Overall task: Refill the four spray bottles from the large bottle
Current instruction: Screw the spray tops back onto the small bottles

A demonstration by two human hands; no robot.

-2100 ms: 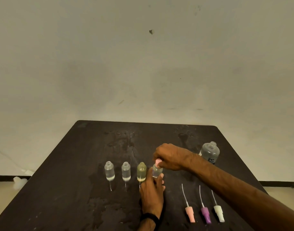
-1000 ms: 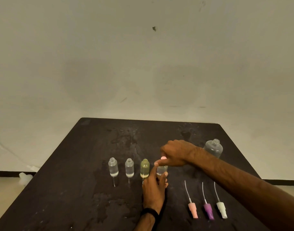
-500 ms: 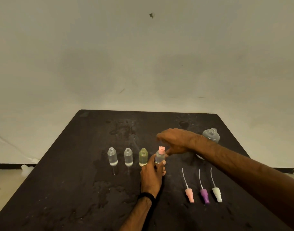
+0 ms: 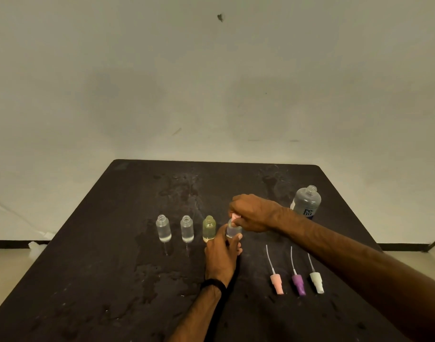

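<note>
Four small spray bottles stand in a row on the black table (image 4: 88,280). Two clear bottles (image 4: 163,228) (image 4: 187,229) and a yellowish one (image 4: 209,229) are uncapped and hold liquid. The rightmost small bottle (image 4: 232,230) is gripped at its base by my left hand (image 4: 221,257). My right hand (image 4: 254,213) pinches the pink spray cap (image 4: 235,216) on that bottle's neck. The large clear bottle (image 4: 306,203), uncapped, stands at the back right, behind my right forearm.
Three loose spray caps with dip tubes lie in a row at the front right: pink (image 4: 277,283), purple (image 4: 298,285), white (image 4: 316,282). Wet patches mark the tabletop. A bare wall rises behind the table.
My right hand lifted briefly off the pink cap, then closed on it again. My left hand kept its hold on the bottle. The camera tilted, shifting the scene in the frame.
</note>
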